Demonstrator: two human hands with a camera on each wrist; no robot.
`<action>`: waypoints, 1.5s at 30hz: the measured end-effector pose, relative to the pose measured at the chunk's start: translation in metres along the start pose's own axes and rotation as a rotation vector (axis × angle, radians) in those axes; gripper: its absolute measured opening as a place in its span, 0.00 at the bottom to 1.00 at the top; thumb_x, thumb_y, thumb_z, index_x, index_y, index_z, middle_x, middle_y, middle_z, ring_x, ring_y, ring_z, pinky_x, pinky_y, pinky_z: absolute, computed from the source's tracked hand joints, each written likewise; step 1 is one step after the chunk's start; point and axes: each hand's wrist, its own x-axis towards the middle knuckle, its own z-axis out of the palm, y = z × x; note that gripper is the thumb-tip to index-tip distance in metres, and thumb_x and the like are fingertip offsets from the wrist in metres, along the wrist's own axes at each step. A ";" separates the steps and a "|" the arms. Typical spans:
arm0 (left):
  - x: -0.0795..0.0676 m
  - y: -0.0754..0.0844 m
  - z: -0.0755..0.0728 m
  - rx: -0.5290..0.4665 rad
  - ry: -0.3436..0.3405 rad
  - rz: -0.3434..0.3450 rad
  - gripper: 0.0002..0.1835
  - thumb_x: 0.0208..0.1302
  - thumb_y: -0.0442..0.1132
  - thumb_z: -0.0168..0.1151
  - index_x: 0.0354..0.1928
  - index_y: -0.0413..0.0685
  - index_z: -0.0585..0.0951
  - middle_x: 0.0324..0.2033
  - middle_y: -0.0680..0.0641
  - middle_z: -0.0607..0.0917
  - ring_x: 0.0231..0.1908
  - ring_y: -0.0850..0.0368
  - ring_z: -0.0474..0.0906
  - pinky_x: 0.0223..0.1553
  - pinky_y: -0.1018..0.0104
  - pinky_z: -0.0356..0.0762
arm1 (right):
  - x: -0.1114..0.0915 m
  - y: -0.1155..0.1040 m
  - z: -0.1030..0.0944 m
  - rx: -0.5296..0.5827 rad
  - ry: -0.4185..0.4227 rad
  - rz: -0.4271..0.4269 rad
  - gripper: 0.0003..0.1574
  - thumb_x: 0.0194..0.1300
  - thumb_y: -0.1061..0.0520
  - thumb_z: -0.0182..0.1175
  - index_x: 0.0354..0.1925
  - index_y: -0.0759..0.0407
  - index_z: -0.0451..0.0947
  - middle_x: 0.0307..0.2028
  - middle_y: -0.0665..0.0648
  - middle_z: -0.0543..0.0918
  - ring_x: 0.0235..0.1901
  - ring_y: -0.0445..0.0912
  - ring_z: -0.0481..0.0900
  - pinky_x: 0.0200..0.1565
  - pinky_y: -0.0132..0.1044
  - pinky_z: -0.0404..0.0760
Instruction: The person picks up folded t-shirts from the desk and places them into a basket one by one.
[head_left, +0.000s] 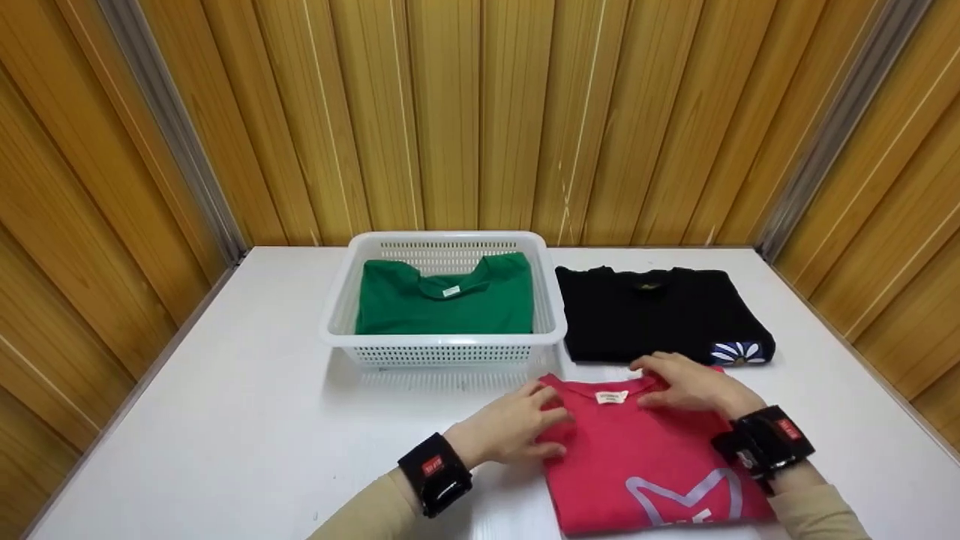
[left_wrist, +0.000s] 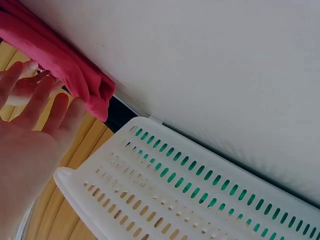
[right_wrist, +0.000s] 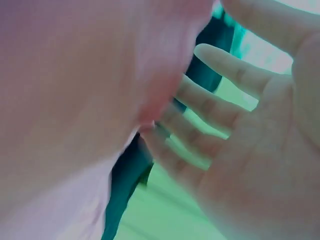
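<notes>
A folded red T-shirt (head_left: 630, 450) with a white neck label and a pale star outline lies at the table's front right. At its left upper edge is my left hand (head_left: 514, 424), fingers spread and loosely bent over the cloth; the left wrist view shows the fingers (left_wrist: 57, 112) beside the shirt's edge. Over the shirt's upper right part is my right hand (head_left: 694, 386), its fingertips near the collar. In the right wrist view, the right hand's fingers (right_wrist: 200, 102) are extended and apart, close to the blurred cloth. Neither hand visibly grips the shirt.
A white perforated basket (head_left: 442, 340) stands behind and left of the red shirt, holding a folded green T-shirt (head_left: 450, 311). Right of the basket lies a folded black T-shirt (head_left: 637, 315) with a flower patch. Wood-patterned walls (head_left: 480, 120) enclose the white table (head_left: 247, 420).
</notes>
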 end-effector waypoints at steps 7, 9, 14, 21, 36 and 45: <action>0.018 -0.009 0.000 -0.181 -0.007 -0.203 0.23 0.66 0.47 0.58 0.61 0.51 0.72 0.59 0.44 0.75 0.59 0.51 0.71 0.60 0.65 0.73 | -0.019 0.033 -0.009 0.017 0.120 0.043 0.32 0.54 0.48 0.68 0.53 0.63 0.74 0.47 0.62 0.77 0.48 0.58 0.74 0.50 0.55 0.75; 0.022 -0.011 0.001 -0.204 -0.030 -0.247 0.24 0.65 0.45 0.59 0.62 0.50 0.71 0.60 0.43 0.75 0.59 0.50 0.72 0.61 0.64 0.72 | -0.021 0.040 -0.009 -0.001 0.143 0.066 0.32 0.53 0.50 0.69 0.52 0.65 0.75 0.46 0.64 0.76 0.48 0.60 0.73 0.50 0.58 0.74; 0.027 -0.014 0.006 -0.238 -0.083 -0.324 0.27 0.64 0.44 0.60 0.64 0.48 0.69 0.55 0.43 0.79 0.55 0.52 0.76 0.57 0.66 0.75 | -0.023 0.052 -0.008 0.006 0.150 0.096 0.32 0.51 0.51 0.70 0.50 0.68 0.74 0.43 0.66 0.76 0.44 0.60 0.75 0.48 0.57 0.74; 0.030 -0.019 0.013 -0.274 -0.094 -0.354 0.27 0.63 0.43 0.62 0.63 0.47 0.70 0.49 0.43 0.82 0.48 0.55 0.79 0.50 0.67 0.78 | -0.026 0.062 -0.007 0.057 0.111 0.127 0.31 0.50 0.52 0.70 0.47 0.70 0.74 0.39 0.66 0.79 0.40 0.57 0.76 0.44 0.52 0.75; 0.037 -0.021 0.014 -0.343 -0.106 -0.384 0.23 0.59 0.41 0.65 0.57 0.45 0.75 0.46 0.46 0.82 0.43 0.60 0.77 0.45 0.73 0.77 | -0.021 0.067 -0.009 0.109 0.019 0.143 0.28 0.50 0.51 0.71 0.45 0.68 0.77 0.37 0.62 0.80 0.37 0.49 0.73 0.37 0.39 0.73; 0.035 -0.019 0.007 -0.409 -0.077 -0.390 0.18 0.56 0.39 0.69 0.48 0.44 0.78 0.39 0.47 0.82 0.34 0.64 0.73 0.34 0.77 0.73 | -0.021 0.064 -0.015 0.152 0.020 0.131 0.14 0.53 0.55 0.68 0.35 0.62 0.78 0.29 0.53 0.75 0.32 0.43 0.68 0.31 0.32 0.68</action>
